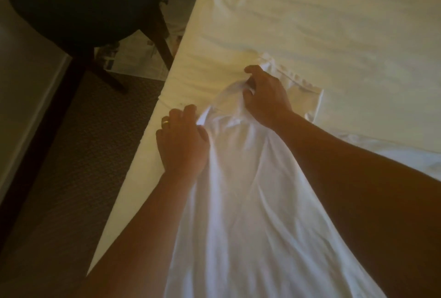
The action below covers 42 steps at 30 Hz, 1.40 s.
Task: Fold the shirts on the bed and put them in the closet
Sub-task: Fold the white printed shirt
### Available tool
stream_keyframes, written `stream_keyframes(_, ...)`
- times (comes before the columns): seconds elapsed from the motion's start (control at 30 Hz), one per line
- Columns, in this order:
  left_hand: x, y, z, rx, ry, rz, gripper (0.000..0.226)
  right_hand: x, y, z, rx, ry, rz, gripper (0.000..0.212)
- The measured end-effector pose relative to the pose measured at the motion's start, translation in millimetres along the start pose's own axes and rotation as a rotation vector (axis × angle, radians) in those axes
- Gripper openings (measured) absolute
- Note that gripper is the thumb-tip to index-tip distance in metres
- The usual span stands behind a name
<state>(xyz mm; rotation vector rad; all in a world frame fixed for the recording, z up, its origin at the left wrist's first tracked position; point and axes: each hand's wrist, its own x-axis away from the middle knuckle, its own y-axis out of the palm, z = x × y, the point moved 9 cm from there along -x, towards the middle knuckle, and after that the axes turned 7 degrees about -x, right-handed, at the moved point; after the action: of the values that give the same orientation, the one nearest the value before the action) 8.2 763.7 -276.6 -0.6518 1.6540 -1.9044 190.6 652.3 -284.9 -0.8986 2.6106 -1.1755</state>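
A white shirt [241, 202] lies on the bed [310, 23], running from 6 o'clock up toward the middle, near the bed's left edge. The left hand [182, 140], at 9 o'clock of the shirt's top, pinches its fabric edge with curled fingers. The right hand [265, 97], toward 12 o'clock, grips a bunched fold near the collar between thumb and fingers.

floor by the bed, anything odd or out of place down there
Yes: newspaper sheets lie spread flat on the carpet, under the dark chair and running up to the bed. Loose paper underfoot looks out of place. Nothing looks spilled or damaged.
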Motion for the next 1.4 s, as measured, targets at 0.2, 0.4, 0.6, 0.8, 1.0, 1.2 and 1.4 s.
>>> stream_keyframes(0.2, 64.2, 36.5, 33.9, -0.171, 0.273, -0.072, 0.065, 81.7, -20.0, 11.8, 0.086, -0.132, 0.135, 0.044)
stream_keyframes(0.4, 106.5, 23.5, 49.2, -0.156, 0.413, -0.088, 0.070, 205.5, -45.3, 62.4, 0.229, -0.060, 0.107, 0.037)
stream_keyframes(0.6, 276.4, 20.6, 64.0, -0.132, 0.486, -0.129, 0.066, 382.0, -36.6, 94.8, 0.300, 0.049, -0.004, 0.048)
stream_keyframes(0.8, 366.5, 37.9, 54.1, -0.248, 0.444, -0.144, 0.073, 535.1, -53.9, 141.0, 0.289, 0.217, 0.060, 0.048)
stream_keyframes(1.0, 425.2, 39.1, 98.6, -0.204, 0.484, -0.179, 0.071, 622.4, -115.5, 216.3, 0.360, 0.423, 0.065, 0.046)
stream_keyframes(1.2, 492.0, 25.1, 103.9, -0.315, 0.416, -0.279, 0.062, 674.2, -171.6, 272.5, 0.415, 0.739, -0.055, 0.038)
stream_keyframes(1.4, 508.2, 12.1, 89.3, -0.311, 0.488, -0.299, 0.055, 679.7, -149.5, 255.0, 0.427, 0.561, -0.388, 0.035)
